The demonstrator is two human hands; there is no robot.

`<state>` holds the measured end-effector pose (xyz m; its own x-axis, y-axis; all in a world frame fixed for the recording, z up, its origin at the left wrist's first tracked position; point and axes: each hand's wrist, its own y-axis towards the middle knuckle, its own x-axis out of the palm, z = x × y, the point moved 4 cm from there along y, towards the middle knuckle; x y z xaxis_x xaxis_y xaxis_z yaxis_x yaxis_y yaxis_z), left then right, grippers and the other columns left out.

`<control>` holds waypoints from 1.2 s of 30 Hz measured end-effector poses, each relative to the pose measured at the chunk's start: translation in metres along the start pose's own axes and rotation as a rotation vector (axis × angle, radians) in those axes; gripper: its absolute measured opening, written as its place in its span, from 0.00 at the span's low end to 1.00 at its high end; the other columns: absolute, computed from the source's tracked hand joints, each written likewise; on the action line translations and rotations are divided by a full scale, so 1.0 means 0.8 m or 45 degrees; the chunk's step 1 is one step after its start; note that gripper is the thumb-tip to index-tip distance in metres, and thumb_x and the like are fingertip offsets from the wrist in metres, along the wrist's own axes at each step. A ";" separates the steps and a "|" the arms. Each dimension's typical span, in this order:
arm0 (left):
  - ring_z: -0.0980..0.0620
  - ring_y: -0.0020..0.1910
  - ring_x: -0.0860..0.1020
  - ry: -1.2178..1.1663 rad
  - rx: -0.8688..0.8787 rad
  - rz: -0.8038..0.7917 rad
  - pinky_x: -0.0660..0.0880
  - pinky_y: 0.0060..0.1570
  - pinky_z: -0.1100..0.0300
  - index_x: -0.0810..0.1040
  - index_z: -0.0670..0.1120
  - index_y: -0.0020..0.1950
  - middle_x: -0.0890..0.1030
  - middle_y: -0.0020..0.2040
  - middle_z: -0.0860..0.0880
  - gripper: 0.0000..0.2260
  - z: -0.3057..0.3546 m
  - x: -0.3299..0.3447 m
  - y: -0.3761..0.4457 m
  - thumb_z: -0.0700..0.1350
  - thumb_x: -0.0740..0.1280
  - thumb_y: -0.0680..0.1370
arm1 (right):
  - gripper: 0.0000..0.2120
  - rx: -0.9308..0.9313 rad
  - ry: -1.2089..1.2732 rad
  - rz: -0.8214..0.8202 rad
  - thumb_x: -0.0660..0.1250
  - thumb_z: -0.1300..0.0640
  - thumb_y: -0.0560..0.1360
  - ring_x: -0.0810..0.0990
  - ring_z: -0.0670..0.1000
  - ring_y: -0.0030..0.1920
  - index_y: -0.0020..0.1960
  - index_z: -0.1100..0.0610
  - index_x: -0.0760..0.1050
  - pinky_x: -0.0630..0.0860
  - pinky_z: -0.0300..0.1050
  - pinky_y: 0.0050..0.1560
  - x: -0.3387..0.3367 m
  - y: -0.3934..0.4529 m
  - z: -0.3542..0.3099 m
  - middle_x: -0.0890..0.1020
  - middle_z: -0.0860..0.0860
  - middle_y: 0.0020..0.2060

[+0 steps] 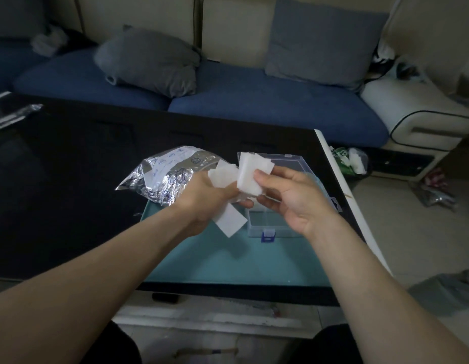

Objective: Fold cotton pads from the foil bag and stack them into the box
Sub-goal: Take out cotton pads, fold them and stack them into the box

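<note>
My left hand (202, 198) grips a loose bunch of white cotton pads (223, 176); one pad (229, 220) hangs down below the palm. My right hand (288, 195) pinches a small stack of pads (250, 174) between thumb and fingers, touching the left hand's bunch. Both hands hover above the clear plastic box (270, 222), which stands open with its lid (293, 161) laid back and a blue latch at the front. The crumpled foil bag (162, 177) lies just left of the hands on the table.
The box and bag rest on a teal mat (228, 258) on a black glossy table (57, 179). The table's white right edge (341, 187) runs beside the box. A blue sofa with grey cushions stands behind. Clutter lies on the floor at right.
</note>
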<state>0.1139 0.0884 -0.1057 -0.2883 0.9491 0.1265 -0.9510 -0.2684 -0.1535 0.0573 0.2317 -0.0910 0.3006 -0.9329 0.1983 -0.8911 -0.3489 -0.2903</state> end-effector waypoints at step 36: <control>0.43 0.31 0.82 0.742 -0.237 -0.188 0.76 0.24 0.59 0.73 0.38 0.56 0.83 0.42 0.37 0.05 -0.033 -0.007 0.005 0.37 0.63 0.81 | 0.12 -0.197 -0.584 0.439 0.68 0.67 0.77 0.84 0.50 0.45 0.44 0.50 0.76 0.82 0.47 0.43 -0.069 0.027 0.003 0.84 0.51 0.46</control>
<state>0.1149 0.0867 -0.1326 0.0032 0.9218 -0.3876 -0.9256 -0.1440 -0.3501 0.0223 0.2754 -0.1104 0.0710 -0.9453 -0.3183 -0.9922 -0.0342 -0.1196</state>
